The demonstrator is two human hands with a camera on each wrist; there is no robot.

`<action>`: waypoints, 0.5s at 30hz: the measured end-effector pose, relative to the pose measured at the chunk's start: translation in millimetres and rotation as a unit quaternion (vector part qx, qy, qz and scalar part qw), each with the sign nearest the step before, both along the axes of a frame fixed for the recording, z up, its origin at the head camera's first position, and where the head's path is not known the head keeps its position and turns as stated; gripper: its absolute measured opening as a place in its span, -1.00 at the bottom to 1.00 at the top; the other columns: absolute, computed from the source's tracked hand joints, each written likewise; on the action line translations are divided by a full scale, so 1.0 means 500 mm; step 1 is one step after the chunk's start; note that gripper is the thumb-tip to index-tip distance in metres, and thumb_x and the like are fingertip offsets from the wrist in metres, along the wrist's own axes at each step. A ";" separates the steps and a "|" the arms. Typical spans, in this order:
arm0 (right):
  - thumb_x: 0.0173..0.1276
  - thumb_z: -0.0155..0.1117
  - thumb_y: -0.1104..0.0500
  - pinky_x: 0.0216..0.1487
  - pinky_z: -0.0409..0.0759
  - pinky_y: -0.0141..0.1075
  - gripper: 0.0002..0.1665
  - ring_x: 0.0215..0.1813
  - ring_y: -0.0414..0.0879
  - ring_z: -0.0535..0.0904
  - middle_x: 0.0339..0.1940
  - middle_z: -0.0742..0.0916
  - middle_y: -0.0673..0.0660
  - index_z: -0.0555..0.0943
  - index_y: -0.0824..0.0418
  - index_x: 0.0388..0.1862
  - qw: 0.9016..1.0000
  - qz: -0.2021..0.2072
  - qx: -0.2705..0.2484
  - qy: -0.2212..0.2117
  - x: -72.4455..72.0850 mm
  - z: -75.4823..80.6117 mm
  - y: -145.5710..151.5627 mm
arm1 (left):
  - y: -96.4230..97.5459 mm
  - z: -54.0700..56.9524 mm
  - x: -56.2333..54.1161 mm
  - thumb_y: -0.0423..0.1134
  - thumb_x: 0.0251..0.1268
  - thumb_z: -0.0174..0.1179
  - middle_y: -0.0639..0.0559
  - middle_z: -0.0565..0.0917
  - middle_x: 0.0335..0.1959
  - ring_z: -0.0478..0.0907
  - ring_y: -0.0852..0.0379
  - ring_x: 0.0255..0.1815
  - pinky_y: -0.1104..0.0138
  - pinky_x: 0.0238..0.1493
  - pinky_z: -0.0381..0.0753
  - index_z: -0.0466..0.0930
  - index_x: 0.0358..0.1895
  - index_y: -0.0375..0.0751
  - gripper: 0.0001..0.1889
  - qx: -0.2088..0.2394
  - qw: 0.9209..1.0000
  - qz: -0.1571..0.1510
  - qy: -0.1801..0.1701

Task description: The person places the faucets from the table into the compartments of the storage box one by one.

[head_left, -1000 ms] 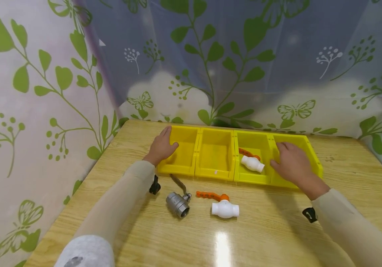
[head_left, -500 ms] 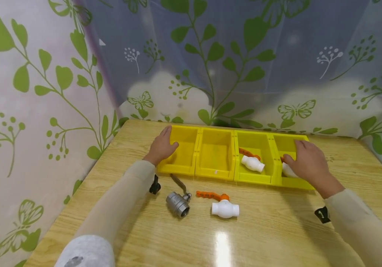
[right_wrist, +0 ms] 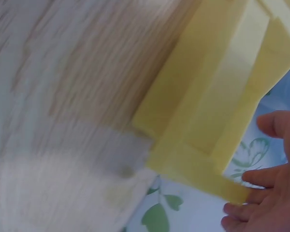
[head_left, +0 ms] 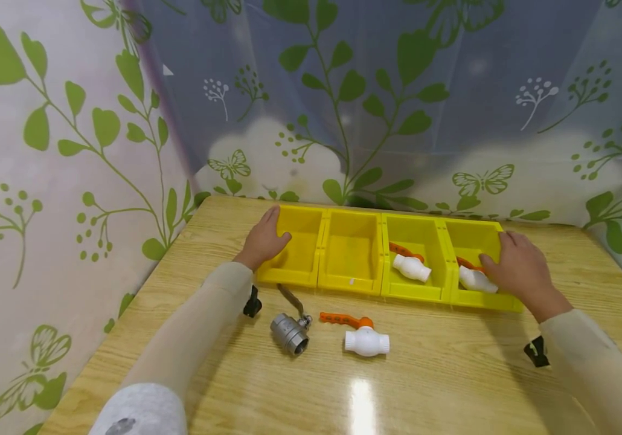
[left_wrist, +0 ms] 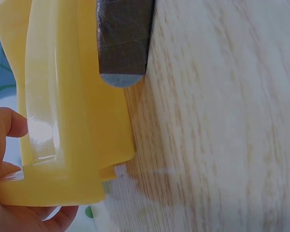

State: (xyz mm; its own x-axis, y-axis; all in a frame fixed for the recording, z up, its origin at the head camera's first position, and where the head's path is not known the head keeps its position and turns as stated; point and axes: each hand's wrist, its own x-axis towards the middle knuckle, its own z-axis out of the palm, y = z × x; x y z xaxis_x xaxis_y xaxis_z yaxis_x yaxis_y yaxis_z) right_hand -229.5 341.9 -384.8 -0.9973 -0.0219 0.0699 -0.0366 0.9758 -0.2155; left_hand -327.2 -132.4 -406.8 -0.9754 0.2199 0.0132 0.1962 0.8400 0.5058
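Note:
Four joined yellow bins stand in a row; my left hand [head_left: 265, 240] grips the outer wall of the leftmost bin [head_left: 296, 277], thumb inside and fingers outside. At the other end my right hand [head_left: 524, 269] lies over the outer wall of the rightmost bin [head_left: 482, 299]. In the blurred right wrist view its fingers are fairly straight at the bin's corner [right_wrist: 198, 181]. A white ball valve [head_left: 476, 280] with an orange handle lies in that bin, partly behind the thumb. Another white ball valve [head_left: 411, 267] lies in the adjacent bin.
On the wooden table [head_left: 430, 380], before the bins, lie a steel ball valve [head_left: 289, 333] with a brown lever and a white ball valve [head_left: 367, 342] with an orange handle. Leaf-patterned curtains [head_left: 311, 139] hang behind and at the left.
My right hand has moved right, from over the rightmost bin to its outer wall, uncovering the white ball valve inside. My left hand stays on the leftmost bin.

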 end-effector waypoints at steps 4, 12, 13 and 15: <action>0.45 0.05 -0.01 0.28 0.06 0.35 -0.09 0.31 0.56 0.06 0.31 0.18 0.68 0.04 0.73 0.37 1.000 0.000 -0.012 0.012 -0.001 -0.008 0.010 | 0.000 -0.001 -0.001 -0.11 0.46 -0.02 -0.14 -0.12 0.58 0.03 -0.15 0.52 0.02 0.44 0.10 -0.21 0.56 -0.28 -0.22 -0.002 1.000 0.000 0.002; 0.48 0.01 -0.06 0.29 0.03 0.35 -0.07 0.33 0.56 0.03 0.33 0.17 0.67 0.01 0.71 0.39 0.999 -0.009 -0.024 0.026 -0.006 -0.020 0.020 | 0.000 -0.001 0.000 -0.12 0.45 -0.01 -0.14 -0.11 0.58 0.07 -0.16 0.50 0.02 0.42 0.15 -0.21 0.56 -0.28 -0.22 -0.004 1.000 -0.001 0.006; 0.49 0.00 -0.06 0.30 0.02 0.35 -0.07 0.33 0.56 0.03 0.34 0.16 0.66 0.00 0.70 0.40 0.999 -0.008 -0.025 0.026 -0.007 -0.020 0.021 | 0.000 -0.001 -0.001 -0.12 0.46 -0.01 -0.14 -0.11 0.58 0.07 -0.16 0.50 0.03 0.42 0.15 -0.21 0.56 -0.27 -0.22 -0.004 1.000 0.000 0.007; 0.49 0.00 -0.07 0.30 0.02 0.35 -0.06 0.34 0.56 0.03 0.35 0.16 0.66 0.00 0.71 0.40 0.999 -0.005 -0.025 0.024 -0.008 -0.022 0.022 | -0.001 -0.003 -0.003 -0.12 0.45 -0.01 -0.14 -0.11 0.58 0.05 -0.15 0.51 0.03 0.43 0.13 -0.21 0.56 -0.27 -0.22 -0.002 1.000 0.000 0.007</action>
State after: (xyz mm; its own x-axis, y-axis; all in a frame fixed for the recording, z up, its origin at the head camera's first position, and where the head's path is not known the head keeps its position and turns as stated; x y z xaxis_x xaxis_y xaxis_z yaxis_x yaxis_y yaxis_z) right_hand -233.7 352.9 -395.8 -0.9930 -0.0074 0.1178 -0.0384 0.9640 -0.2630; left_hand -328.4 -132.9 -408.4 -0.9750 0.2206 0.0253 0.2035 0.8424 0.4990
